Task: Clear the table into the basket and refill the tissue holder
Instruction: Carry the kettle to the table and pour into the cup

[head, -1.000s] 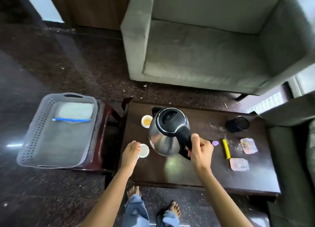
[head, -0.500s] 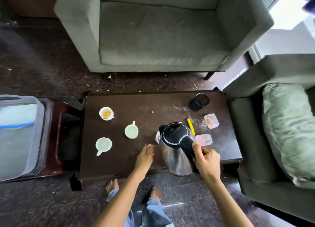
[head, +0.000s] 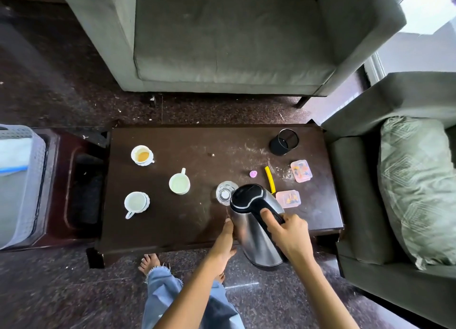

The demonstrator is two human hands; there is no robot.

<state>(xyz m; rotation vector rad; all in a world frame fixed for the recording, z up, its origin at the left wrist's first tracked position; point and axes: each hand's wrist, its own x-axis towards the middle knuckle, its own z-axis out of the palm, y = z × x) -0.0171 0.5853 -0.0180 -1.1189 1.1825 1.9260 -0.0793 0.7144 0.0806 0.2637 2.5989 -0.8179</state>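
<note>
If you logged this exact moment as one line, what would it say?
right hand: grips kettle handle | left hand: touches kettle side | kettle: tilted toward glass | basket: left of table

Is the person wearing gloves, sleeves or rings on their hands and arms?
No gloves. The left hand and right hand are bare, and both forearms are bare with no sleeves in view. No rings, watch or bracelets show. Lower down are frayed light blue jeans and bare feet.
</note>
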